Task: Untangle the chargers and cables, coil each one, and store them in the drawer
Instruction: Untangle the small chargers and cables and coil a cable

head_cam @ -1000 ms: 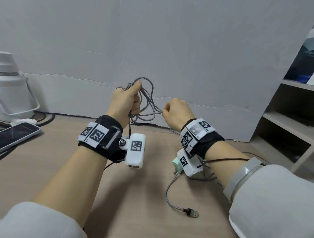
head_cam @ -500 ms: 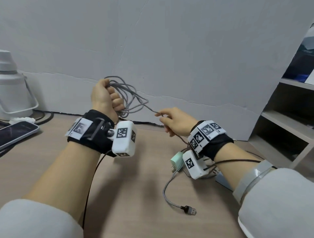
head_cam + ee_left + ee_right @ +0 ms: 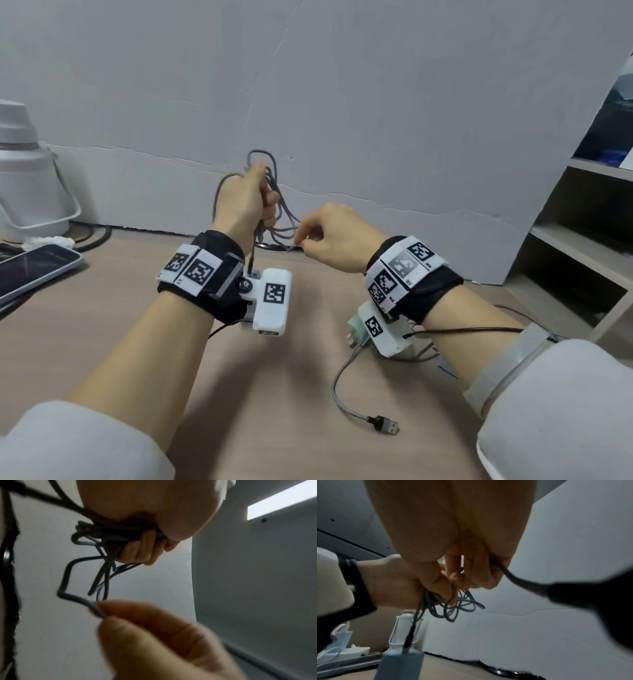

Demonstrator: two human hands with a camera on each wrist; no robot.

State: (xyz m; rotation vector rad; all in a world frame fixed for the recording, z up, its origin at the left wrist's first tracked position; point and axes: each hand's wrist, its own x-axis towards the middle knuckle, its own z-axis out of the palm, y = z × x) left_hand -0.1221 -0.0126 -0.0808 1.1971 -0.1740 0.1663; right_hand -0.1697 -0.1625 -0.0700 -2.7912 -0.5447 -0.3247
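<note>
- The person's left hand (image 3: 245, 202) is up off the table, fingers curled tight round a bundle of grey braided cable (image 3: 274, 192), so that's a solid fist grip. Loops stick out above the fist and sag down on its right side, in front of the grey wall.
- From the left wrist camera you can see the same bunch of loops (image 3: 102, 536) squeezed under the curled fingers (image 3: 142, 550), with a few strands hanging loose below.
- The right hand (image 3: 337, 240) is just right of the left one, a bit lower, pinching one strand of that same cable between thumb and fingertips. The other fingers are curled in too.
- In the left wrist view that pinched strand makes a sharp kink before it goes into the right hand's fingertips (image 3: 120, 609). Pretty blurry there though.
- One plug end of the cable dangles below the left fist; the right wrist camera catches it (image 3: 408, 642).
- On the wooden table (image 3: 102, 325), near the right wrist, sits a pale green charger (image 3: 354, 327), partly hidden by the wrist camera. A second braided cable (image 3: 339, 383) curves from beside it toward the near side and ends in a USB plug (image 3: 387, 426) lying flat.
- Far left on the table: a phone (image 3: 37, 270), screen up, and behind it a white appliance (image 3: 27, 178) against the wall.
- Open shelves (image 3: 582, 246) stand on the right. No drawer can be made out in any view.
</note>
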